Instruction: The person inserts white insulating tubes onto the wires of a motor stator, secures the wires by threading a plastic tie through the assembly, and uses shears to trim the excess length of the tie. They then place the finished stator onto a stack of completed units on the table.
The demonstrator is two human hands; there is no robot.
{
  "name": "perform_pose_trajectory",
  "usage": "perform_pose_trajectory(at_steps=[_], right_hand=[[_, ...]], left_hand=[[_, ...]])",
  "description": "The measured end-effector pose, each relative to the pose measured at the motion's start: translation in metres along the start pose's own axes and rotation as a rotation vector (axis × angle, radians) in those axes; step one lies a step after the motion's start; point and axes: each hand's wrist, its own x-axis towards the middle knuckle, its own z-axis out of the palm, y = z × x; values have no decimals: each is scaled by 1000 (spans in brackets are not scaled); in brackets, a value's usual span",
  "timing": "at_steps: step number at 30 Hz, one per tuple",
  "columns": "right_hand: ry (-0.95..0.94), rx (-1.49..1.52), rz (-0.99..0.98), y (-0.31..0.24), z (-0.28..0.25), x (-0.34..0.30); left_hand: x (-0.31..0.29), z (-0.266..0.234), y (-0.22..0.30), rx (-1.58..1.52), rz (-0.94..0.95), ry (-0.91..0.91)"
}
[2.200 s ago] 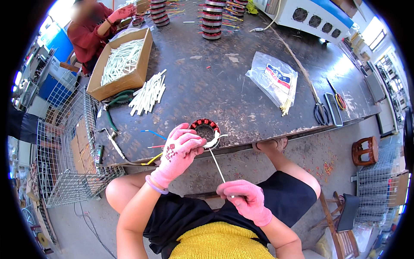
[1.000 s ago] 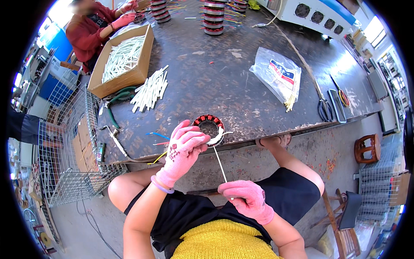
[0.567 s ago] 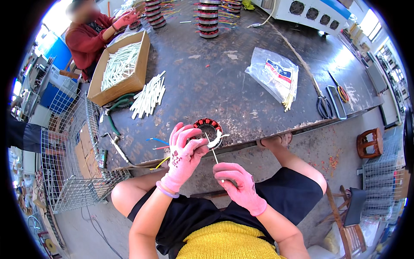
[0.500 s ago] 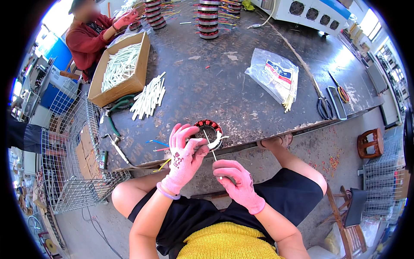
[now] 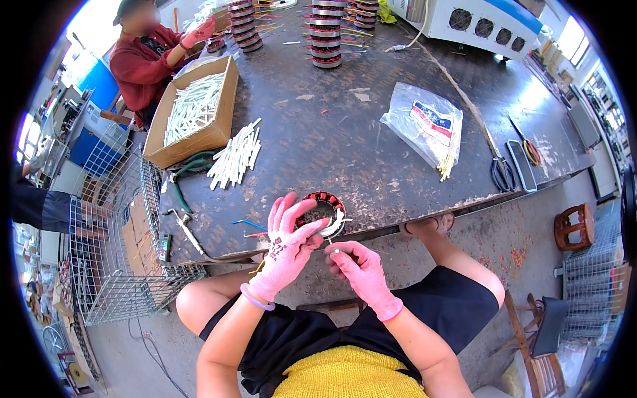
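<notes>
At the table's near edge lies a motor stator ring (image 5: 323, 197) with red windings and pale sleeving along its right inner side. My left hand (image 5: 288, 245), in a pink glove, grips the ring's left side, its thumb bent toward the sleeving. Just below the ring, my gloved right hand (image 5: 363, 273) pinches a thin white strand (image 5: 330, 241) between thumb and fingers; a small white tip also shows at the fingertips. Blue and red lead wires (image 5: 251, 224) stick out to the left of my left hand. My fingers hide part of the ring.
Loose white sleeves (image 5: 235, 156) lie beside a cardboard box (image 5: 232, 89) full of them. Green-handled pliers (image 5: 180, 192) and a soldering-iron-like tool (image 5: 189, 232) are left. A plastic bag (image 5: 424, 126), scissors (image 5: 503, 174) and phone (image 5: 522, 166) are right. Stator stacks (image 5: 325, 33) and a co-worker (image 5: 142, 66) are farther back.
My right hand has moved up toward the ring, and less of the thin white strand shows between my hands. My left fingers have spread slightly. The whole view has shifted a little.
</notes>
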Motion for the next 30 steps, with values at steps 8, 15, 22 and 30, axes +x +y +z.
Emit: perform_pose_trajectory(at_steps=[8,15,22,30], right_hand=[[-14,-5,-1,-11,3,6],[-34,-64,-44,-18,6,4],[-13,-107,-3,-21,9,5],[73,-108,69,-15,13,13]], left_hand=[[-3,8,-6,-165,90,51],[-4,10,-6,-156,105,78],[-6,11,-7,-171,122,106],[-8,10,-6,-207,103,91]])
